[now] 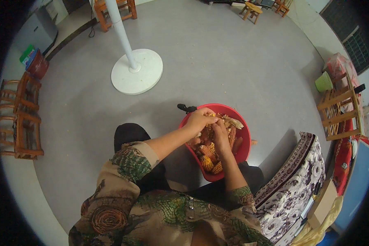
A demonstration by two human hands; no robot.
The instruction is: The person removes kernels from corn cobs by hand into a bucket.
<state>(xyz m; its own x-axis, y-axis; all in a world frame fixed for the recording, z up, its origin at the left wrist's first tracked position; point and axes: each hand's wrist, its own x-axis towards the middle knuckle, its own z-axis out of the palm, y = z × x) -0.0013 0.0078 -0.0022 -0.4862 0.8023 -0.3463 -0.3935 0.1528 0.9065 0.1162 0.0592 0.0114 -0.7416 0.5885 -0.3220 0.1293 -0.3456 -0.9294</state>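
Observation:
A red basin [245, 141] stands between my knees, holding several ears of corn [208, 163], some with yellow kernels and some stripped to reddish cob. Above its far part, my left hand [201, 119] closes around a corn cob [211, 115] with yellow kernels showing past the fingers. My right hand [221, 133] presses its bent fingers and thumb against the same cob, close to the left fingertips. The hands cover most of that cob. A pale cob end [233, 122] lies just right of them.
A white pole on a round base [137, 71] stands on the grey floor ahead. Wooden chairs [27, 117] line the left wall. A flower-patterned cloth cover [295, 184] is close on my right, with a wooden rack [339, 108] beyond. A small black object [187, 108] touches the basin's far-left rim.

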